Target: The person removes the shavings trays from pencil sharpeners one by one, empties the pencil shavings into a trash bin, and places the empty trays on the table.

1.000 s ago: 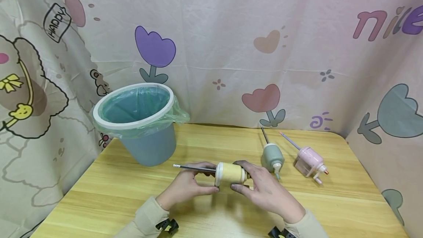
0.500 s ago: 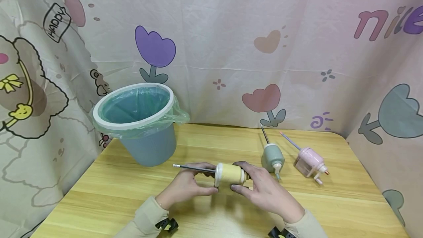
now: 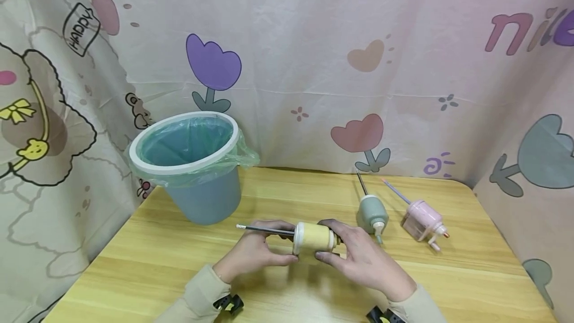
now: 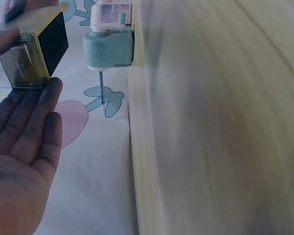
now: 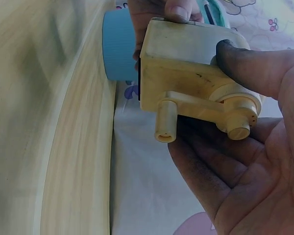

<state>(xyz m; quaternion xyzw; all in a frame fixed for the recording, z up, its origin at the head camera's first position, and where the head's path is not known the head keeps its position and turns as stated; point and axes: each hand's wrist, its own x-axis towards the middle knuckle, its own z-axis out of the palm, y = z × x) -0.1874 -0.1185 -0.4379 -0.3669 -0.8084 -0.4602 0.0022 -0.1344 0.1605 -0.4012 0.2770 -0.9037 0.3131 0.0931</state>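
Note:
A yellow crank pencil sharpener (image 3: 314, 237) is held between both hands above the table. From its left end sticks a dark pencil (image 3: 266, 230) with a white tip. My left hand (image 3: 255, 250) grips the pencil end, thumb on the near side and fingers spread on the far side. My right hand (image 3: 365, 260) holds the other end between thumb and fingers. In the right wrist view, the crank handle (image 5: 193, 105) shows beside the right palm, and the right thumb (image 5: 255, 68) lies on the sharpener's body. The left wrist view shows its clear shavings box (image 4: 27, 63) and dark base.
At the right on the wooden table (image 3: 179, 283) lie a green sharpener (image 3: 373, 212) and a pink sharpener (image 3: 423, 217), each with a pencil in it. A blue bin (image 3: 204, 198) with a green liner stands at the back left. Printed curtains (image 3: 287, 39) surround the table.
The head view has shifted slightly, so everything appears a little further right. Both hands keep the same hold on the yellow sharpener.

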